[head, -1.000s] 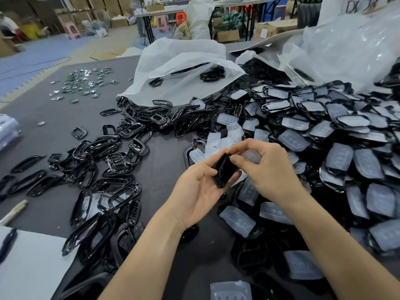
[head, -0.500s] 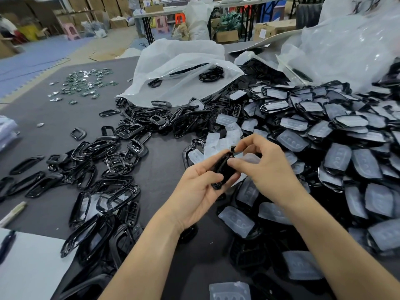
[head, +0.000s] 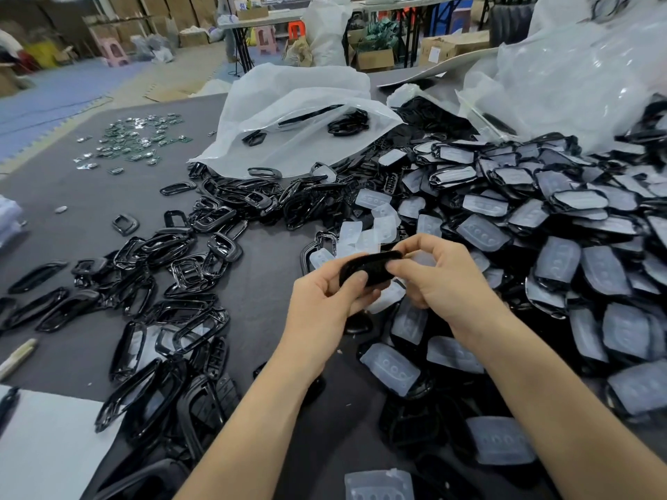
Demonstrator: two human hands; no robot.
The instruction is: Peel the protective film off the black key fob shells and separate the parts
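Hands: two; your left hand and right hand each pinch one end of one shell.
Shell place: above the table, on your side of the white bag.
Shell look: glossy black, elongated, rounded ends.
Piles: film-covered shells right of the bag and bare frames left of it, both uncountable.
Change: shell stood near upright a second ago; now it lies level.

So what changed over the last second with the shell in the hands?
The shell has been turned from standing steeply between the hands to lying nearly level, the left hand pinching its left end and the right hand its right end. Both hands kept hold throughout. The piles of frames and filmed shells look unchanged.
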